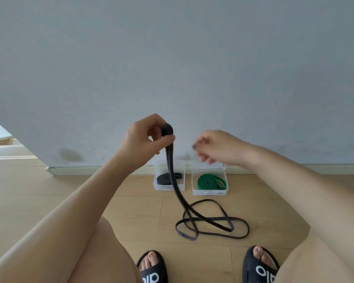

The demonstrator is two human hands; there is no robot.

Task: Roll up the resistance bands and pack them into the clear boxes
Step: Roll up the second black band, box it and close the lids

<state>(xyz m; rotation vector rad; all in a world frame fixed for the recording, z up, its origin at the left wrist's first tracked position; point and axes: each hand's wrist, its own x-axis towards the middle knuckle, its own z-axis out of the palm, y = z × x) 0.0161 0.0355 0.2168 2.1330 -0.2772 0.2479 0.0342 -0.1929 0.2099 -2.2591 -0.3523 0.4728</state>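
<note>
I see my left hand (145, 137) raised in front of the pale wall (172, 58), thumb and fingers pinching a small tight roll at the end of a black resistance band (173, 180). The band is flat, matte rubber; it hangs from the roll as a doubled strip and ends in loose, crossing loops on the wooden floor (49, 190) at about five o'clock from the hand. My right hand (217, 148), at three o'clock from the left, is blurred; its fingers are loosely curled and hold nothing. Against the skirting at six o'clock from the hands stand two clear plastic boxes, rectangular with rounded corners. The left box (157, 185) holds a coiled black band (165, 178), partly behind the hanging strip. The right box (209, 193) holds a coiled green band (209, 181), with a loose loop beside the spiral. Black slide sandals (153, 270) show at the bottom edge.
</note>
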